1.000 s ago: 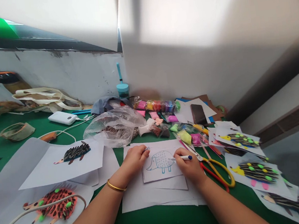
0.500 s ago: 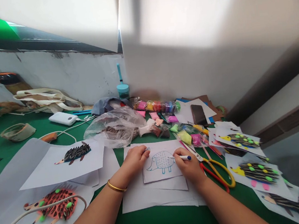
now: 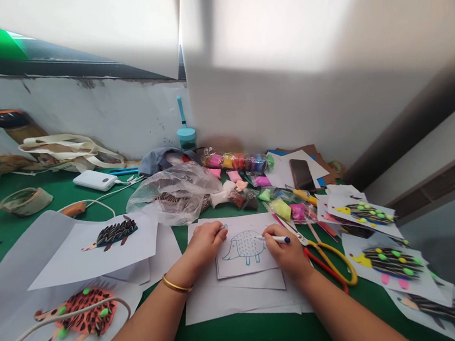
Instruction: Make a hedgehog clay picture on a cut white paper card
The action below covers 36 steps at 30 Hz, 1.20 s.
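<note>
My right hand [image 3: 289,253] grips a white marker [image 3: 275,238] with a dark blue end, its tip on the drawing. A hedgehog outlined in blue, its body full of small marks, covers the white sheet of paper [image 3: 230,270]. At that sheet's upper left rests my left hand [image 3: 206,245], closed, pinching a small bluish piece that looks like a marker cap [image 3: 223,227]. More white paper [image 3: 210,306] lies underneath. Scissors [image 3: 323,255] with red and yellow handles lie just right of my right hand.
Finished hedgehog pictures lie left [image 3: 91,268] and right [image 3: 441,283]. Behind the paper are a plastic bag of seeds [image 3: 176,195], coloured clay packets [image 3: 281,208] and a dark phone [image 3: 302,174]. A white power bank [image 3: 95,180] trails a cable [image 3: 55,318] across the left pictures.
The marker tip has shifted very slightly over the hedgehog's body. Both hands otherwise keep their places, and the whole view has drifted slightly.
</note>
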Tool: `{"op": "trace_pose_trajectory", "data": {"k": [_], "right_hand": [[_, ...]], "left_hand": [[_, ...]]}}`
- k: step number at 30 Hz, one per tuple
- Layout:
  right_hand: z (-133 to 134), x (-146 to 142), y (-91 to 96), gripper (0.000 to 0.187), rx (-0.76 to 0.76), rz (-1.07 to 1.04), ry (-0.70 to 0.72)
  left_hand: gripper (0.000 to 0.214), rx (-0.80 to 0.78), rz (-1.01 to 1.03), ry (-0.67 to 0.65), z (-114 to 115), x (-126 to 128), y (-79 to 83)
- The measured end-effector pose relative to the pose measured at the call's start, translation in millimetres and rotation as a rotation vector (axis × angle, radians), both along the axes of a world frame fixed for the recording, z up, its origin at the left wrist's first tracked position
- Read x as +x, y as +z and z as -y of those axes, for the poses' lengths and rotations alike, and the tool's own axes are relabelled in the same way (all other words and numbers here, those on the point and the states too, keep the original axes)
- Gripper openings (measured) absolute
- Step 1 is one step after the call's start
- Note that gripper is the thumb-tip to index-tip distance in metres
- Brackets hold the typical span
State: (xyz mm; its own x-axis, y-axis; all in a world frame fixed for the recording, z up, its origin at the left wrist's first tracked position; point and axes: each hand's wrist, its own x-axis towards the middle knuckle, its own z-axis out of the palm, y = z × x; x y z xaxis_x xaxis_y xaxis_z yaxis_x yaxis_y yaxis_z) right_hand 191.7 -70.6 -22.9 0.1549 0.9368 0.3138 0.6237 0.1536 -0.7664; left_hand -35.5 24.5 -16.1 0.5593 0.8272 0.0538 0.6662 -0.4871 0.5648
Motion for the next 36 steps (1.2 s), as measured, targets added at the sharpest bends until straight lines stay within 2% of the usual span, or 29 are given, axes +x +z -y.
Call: {"op": "trace_pose_trajectory", "data": {"k": [9,16,25,30,36], "right_hand": [[-2.5,-1.1,-1.0,0.017,-0.033,0.009,0.013],[-2.0,0.4,-1.8,0.018,0.024,-0.027,-0.009],[-3.4,-1.3,-1.1,0.017,-0.021,-0.018,0.025],[-3.9,1.7,-3.7,0.018,0.029,-0.039,-0.035],[-5.4,1.5,-1.9,0.017,-0.010,0.004,-0.028]], "left_hand": [[0.027,0.003,0.002,0.005,-0.1,0.6,-0.7],[0.027,-0.004,-0.006,0.005,0.4,0.4,0.1],[0.027,-0.007,-0.019,0.013,0.7,0.9,0.9],[0.027,-0.012,-0.017,0.011,1.2,0.7,2.6],[0.028,-0.011,-0.002,0.005,0.4,0.3,1.6]]}}
